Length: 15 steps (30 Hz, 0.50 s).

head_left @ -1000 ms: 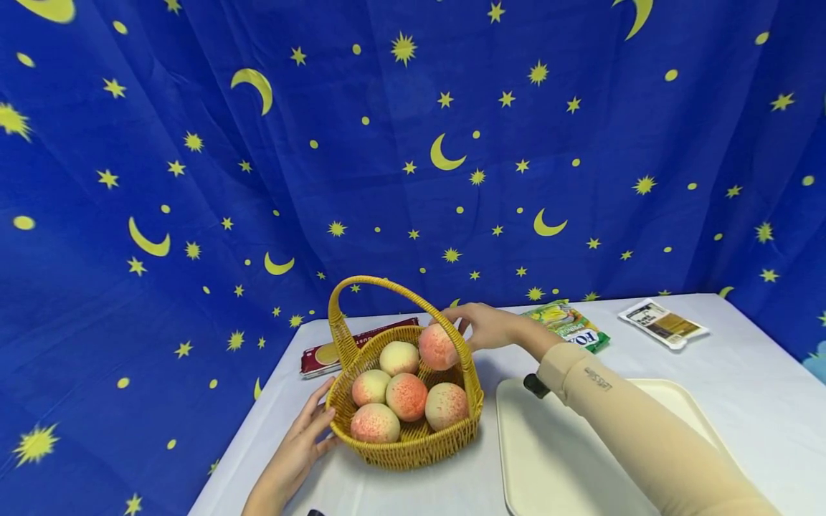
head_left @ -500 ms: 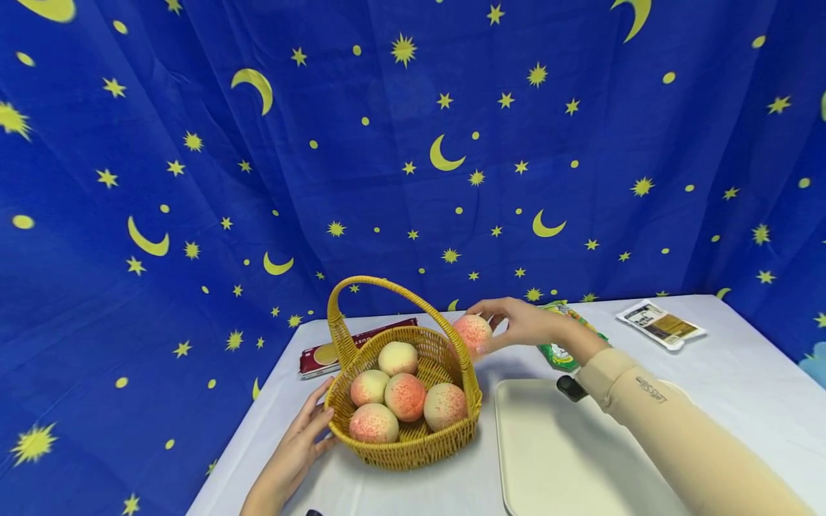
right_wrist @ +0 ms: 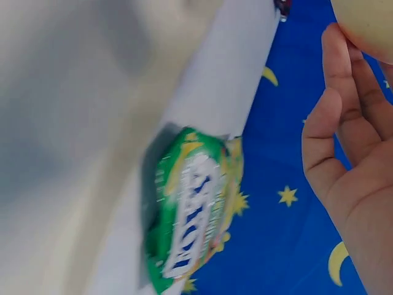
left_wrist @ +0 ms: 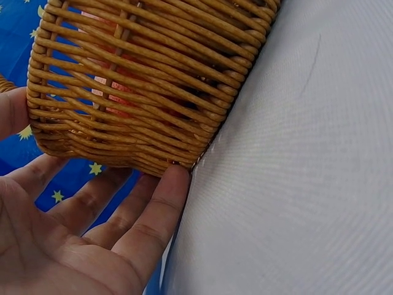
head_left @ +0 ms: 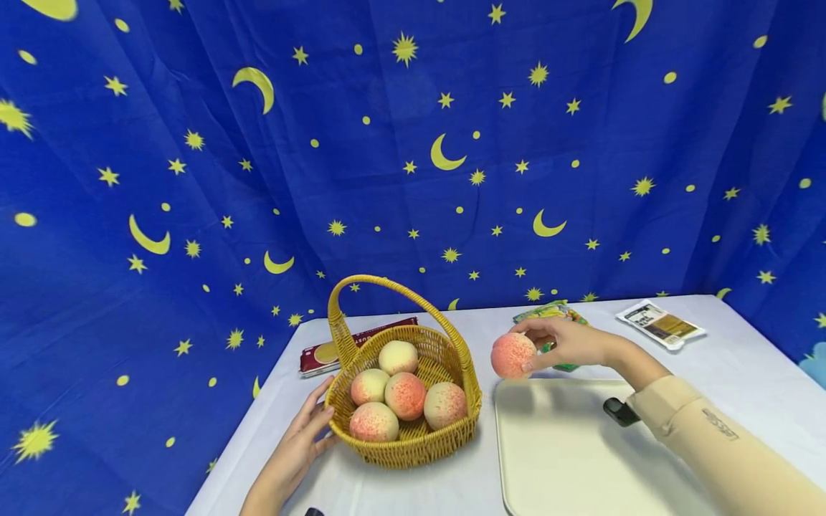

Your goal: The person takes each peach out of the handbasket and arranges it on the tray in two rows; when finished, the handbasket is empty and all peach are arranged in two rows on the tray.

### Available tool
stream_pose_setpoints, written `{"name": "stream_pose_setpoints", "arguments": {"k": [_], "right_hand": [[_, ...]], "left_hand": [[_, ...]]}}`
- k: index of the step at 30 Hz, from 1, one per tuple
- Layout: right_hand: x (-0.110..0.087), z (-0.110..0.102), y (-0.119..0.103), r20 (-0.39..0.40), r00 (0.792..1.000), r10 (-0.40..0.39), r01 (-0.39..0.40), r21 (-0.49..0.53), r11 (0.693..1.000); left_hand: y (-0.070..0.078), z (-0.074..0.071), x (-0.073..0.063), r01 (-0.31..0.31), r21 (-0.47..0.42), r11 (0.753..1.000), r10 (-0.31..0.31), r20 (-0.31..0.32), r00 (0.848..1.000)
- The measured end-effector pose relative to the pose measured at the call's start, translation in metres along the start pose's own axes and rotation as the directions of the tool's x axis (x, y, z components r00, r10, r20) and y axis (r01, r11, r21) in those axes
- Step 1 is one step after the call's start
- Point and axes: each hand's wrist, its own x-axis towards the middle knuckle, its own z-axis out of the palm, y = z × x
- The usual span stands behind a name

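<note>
My right hand (head_left: 568, 342) pinches a pinkish peach (head_left: 513, 355) between thumb and fingers, above the far left edge of a cream tray (head_left: 568, 459). In the right wrist view only part of that peach (right_wrist: 368, 24) shows, at the top right corner. A yellow wicker basket (head_left: 413, 453) with a tall handle holds several peaches. My left hand (head_left: 293, 448) rests against the basket's left side. In the left wrist view its fairly straight fingers (left_wrist: 150, 230) touch the lower wicker wall, and the thumb touches the rim.
A dark red snack packet (head_left: 358, 344) lies behind the basket. A green FOX'S bag (right_wrist: 193, 209) is behind my right hand. Farther right lies a flat white and brown packet (head_left: 661, 324). A blue curtain (head_left: 413, 143) with moons and stars hangs behind the white table.
My right hand has lifted the peach out past the basket handle and carried it right, to the tray's far left edge. The left hand and basket have stayed in place.
</note>
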Motion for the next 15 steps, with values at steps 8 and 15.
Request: {"name": "stream_pose_setpoints", "arguments": {"k": [8,15], "right_hand": [[-0.019,0.011,0.019,0.073,0.997,0.034,-0.045,0.152,0.987],[-0.028,0.019,0.025,0.087,0.99,0.108,-0.12,0.144,0.982]], "left_hand": [[-0.001,0.0,0.0,0.004,-0.002,1.0,-0.004,0.004,1.0],[-0.001,0.0,0.0,-0.003,-0.005,1.0,0.003,-0.001,1.0]]}}
